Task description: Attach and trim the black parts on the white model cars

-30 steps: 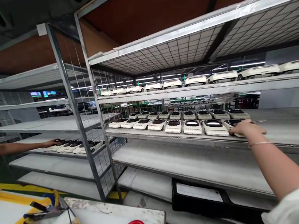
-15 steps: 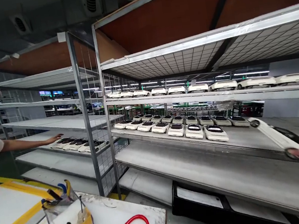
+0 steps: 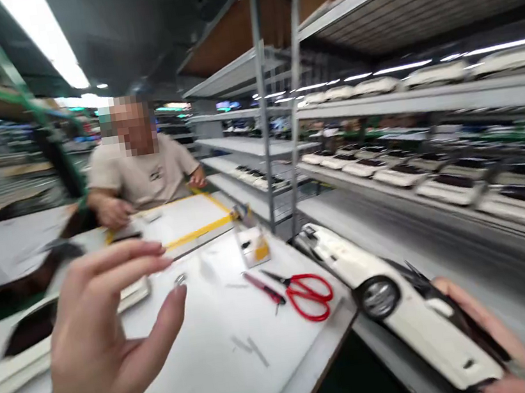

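Bringing white model car (image 3: 424,320) off the shelf (image 3: 469,221), now beside the desk (image 3: 206,358).
Clamping it in right grip (image 3: 500,327); holding left grip (image 3: 91,328) apart above desk.

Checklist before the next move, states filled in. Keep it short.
1. Right hand has the car: ok, held at its near end.
2. Left hand free: cannot tell; fingers spread, but a small shiny spot shows at the thumb tip.
3. Bench free of loose tools: not ok; scissors and a red tool lie on it.
4. Car clear of the bench edge: cannot tell; they overlap in this one view.
5. Co-worker's hands clear of the car: ok, well apart, across the bench.
6. Car's finish unmarked: cannot tell, picture too blurred.
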Action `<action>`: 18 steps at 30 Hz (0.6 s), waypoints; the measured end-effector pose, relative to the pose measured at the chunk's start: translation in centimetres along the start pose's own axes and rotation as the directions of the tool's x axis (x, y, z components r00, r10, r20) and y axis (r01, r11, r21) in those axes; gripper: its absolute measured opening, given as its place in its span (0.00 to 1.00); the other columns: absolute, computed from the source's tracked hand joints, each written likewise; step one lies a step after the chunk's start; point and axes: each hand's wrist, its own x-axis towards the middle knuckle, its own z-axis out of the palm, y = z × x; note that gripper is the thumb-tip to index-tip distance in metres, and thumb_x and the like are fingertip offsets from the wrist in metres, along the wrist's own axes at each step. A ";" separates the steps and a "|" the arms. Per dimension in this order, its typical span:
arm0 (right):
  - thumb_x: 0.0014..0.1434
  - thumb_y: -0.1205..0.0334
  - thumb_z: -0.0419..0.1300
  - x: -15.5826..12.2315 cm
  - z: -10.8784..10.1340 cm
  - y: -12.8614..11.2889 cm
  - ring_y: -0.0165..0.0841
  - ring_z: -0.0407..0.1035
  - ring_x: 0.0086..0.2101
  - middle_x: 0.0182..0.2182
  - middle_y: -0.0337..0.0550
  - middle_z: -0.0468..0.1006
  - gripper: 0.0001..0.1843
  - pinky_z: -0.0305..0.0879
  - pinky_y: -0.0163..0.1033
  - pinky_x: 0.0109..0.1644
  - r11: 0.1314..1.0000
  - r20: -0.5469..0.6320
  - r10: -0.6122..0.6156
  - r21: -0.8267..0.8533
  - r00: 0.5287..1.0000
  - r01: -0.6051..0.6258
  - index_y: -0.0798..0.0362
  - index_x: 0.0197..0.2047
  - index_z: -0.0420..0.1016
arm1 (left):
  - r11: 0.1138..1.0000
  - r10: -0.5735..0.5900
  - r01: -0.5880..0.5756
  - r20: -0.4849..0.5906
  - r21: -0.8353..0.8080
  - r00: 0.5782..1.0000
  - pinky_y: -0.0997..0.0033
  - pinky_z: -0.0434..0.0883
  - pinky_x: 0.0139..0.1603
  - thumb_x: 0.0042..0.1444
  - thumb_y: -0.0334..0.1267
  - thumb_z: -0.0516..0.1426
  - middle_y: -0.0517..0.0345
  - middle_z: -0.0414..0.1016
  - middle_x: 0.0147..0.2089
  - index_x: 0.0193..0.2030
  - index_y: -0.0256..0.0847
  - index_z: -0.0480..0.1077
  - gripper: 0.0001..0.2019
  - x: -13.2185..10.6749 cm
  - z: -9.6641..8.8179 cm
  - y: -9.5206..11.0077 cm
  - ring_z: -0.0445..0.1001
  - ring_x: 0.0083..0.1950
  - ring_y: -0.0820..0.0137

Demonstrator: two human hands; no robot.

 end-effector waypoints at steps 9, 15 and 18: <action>0.39 0.63 0.60 6.8 18.9 -2.5 0.44 0.63 0.53 0.62 0.51 0.57 0.25 0.66 0.46 0.49 0.905 0.547 -0.387 0.073 0.742 0.419 0.50 0.38 0.50 | 0.740 -0.629 0.504 0.190 0.446 0.754 0.47 0.58 0.66 0.57 0.42 0.58 0.48 0.54 0.66 0.61 0.46 0.55 0.26 -13.0 -6.3 2.6 0.56 0.67 0.56; 0.41 0.59 0.60 8.4 22.3 -2.1 0.43 0.64 0.51 0.58 0.51 0.62 0.25 0.69 0.46 0.49 0.827 0.627 -0.456 0.038 0.631 0.561 0.52 0.43 0.55 | 0.495 -0.868 0.692 0.277 0.525 0.411 0.46 0.60 0.66 0.59 0.49 0.55 0.52 0.45 0.72 0.65 0.51 0.51 0.29 -18.6 -6.1 2.0 0.48 0.72 0.53; 0.42 0.58 0.60 8.3 22.1 -1.9 0.47 0.59 0.56 0.60 0.50 0.61 0.26 0.69 0.49 0.51 0.778 0.566 -0.522 0.009 0.638 0.629 0.52 0.45 0.57 | 0.495 -0.869 0.724 0.278 0.480 0.409 0.49 0.58 0.68 0.61 0.46 0.53 0.54 0.48 0.72 0.65 0.51 0.53 0.26 -18.9 -6.5 1.6 0.49 0.72 0.57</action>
